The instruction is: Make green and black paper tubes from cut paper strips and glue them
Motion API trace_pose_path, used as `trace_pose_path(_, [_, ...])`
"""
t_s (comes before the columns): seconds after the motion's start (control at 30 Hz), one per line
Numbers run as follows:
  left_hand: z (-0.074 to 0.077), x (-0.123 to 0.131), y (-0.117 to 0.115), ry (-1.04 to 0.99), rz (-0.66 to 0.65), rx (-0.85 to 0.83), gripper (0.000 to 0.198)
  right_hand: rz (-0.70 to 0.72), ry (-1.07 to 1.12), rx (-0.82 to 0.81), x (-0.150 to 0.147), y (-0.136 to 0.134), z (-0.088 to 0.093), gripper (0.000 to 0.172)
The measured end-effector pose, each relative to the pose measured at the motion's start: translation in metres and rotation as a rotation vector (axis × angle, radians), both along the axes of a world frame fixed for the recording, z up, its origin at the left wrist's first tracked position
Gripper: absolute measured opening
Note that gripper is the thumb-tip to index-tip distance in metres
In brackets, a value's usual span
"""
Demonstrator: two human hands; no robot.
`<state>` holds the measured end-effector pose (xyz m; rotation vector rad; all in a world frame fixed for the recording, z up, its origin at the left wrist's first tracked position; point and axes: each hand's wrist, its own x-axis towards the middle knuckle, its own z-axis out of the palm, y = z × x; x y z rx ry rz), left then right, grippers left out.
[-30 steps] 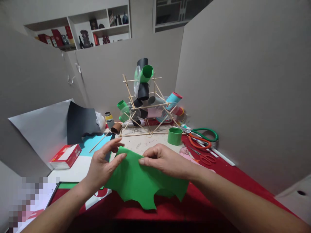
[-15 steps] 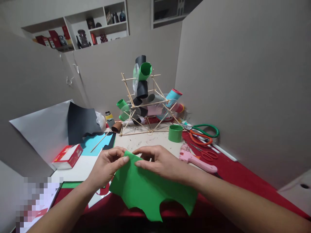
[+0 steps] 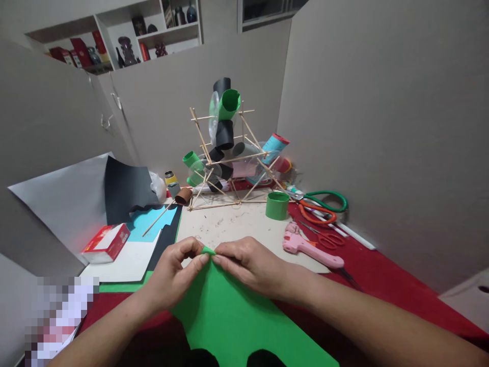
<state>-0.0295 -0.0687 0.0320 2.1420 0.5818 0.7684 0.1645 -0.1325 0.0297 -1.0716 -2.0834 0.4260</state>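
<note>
A sheet of green paper (image 3: 237, 321) hangs from both hands at the table's front edge, with curved cut-outs along its bottom. My left hand (image 3: 181, 267) pinches its upper edge between thumb and fingers. Right beside it, my right hand (image 3: 250, 262) pinches the same edge, which looks folded or curled between the two grips. Beyond the hands a green paper ring (image 3: 277, 206) stands on the beige board (image 3: 225, 229). Behind it rises a wooden-stick frame (image 3: 214, 206) carrying clear discs and black, green and blue paper tubes.
To the right lie a pink hot glue gun (image 3: 313, 252), red scissors (image 3: 330, 238) and larger scissors with green and orange handles (image 3: 326, 199). On the left are a red-and-white box (image 3: 107, 243), blue paper (image 3: 151, 223) and curled black paper (image 3: 126, 188). Grey partitions (image 3: 382, 127) enclose the table.
The green sheet has swung lower and closer to me, its top edge now pinched narrower. My hands have come nearer together and the view has shifted slightly.
</note>
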Motion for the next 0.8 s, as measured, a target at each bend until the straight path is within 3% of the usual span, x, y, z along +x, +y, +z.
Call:
trace_pose_path(0.1, [-0.0008,0.0011,-0.0008,-0.066,0.022,-0.125,0.016,0.015,0.022,-0.043,0.0007,-0.0004,0.0006,0.028])
trace_pose_path(0.23, [-0.0003,0.004,-0.0002,-0.076,0.012,-0.273,0.027,0.026,0.03,-0.064,0.0012,-0.0001,-0.0005,0.031])
trace_pose_path(0.53, [-0.0001,0.0038,-0.0012,-0.037,0.028,-0.093,0.022,0.068,0.033,-0.074,-0.0009,-0.0005,-0.0026,0.029])
trace_pose_path(0.8, [0.0057,0.0015,0.0036,-0.03,0.071,-0.088,0.026,0.037,0.088,-0.304,0.0033,-0.0028,-0.0017,0.039])
